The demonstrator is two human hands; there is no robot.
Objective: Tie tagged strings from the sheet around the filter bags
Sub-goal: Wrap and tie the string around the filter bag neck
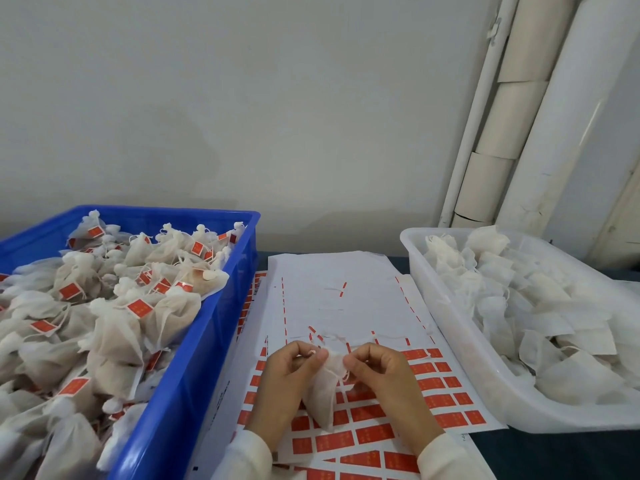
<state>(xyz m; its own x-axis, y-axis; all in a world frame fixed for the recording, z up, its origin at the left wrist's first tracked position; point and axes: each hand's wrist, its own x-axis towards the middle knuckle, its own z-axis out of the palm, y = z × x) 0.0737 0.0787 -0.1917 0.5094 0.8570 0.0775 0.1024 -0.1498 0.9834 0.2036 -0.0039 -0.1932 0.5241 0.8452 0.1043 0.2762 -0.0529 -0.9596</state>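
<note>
Both hands meet over the sheet of red tags [363, 420], working at the gathered neck of 1 white filter bag [323, 396]. The left hand [291, 372] has its fingers curled, thumb and fingertips pinching the bunched top of the bag from the left. The right hand [379, 370] mirrors it, fingers curled and pinching the same neck from the right, with a thin white string [341, 375] showing at its fingertips. The body of the bag hangs below and between the 2 hands, its lower end resting on the rows of red tags near the wrists. Whether a tag is attached to that string cannot be told.

Beyond the fingertips, the far part of the sheet is mostly bare white, with a few loose strings and thin red slivers left on it.

Left of the left hand stands a blue crate [194, 358] heaped with tied filter bags [114, 306], each bearing a red tag on a string. Right of the right hand sits a translucent white tub [485, 386] holding flat, untied filter bags [540, 317]. Both containers flank the sheet closely, on a dark tabletop [554, 455].

Cream sleeves [446, 455] cover both wrists. Past the tub, pale pipes [512, 116] lean up against the plain wall.
</note>
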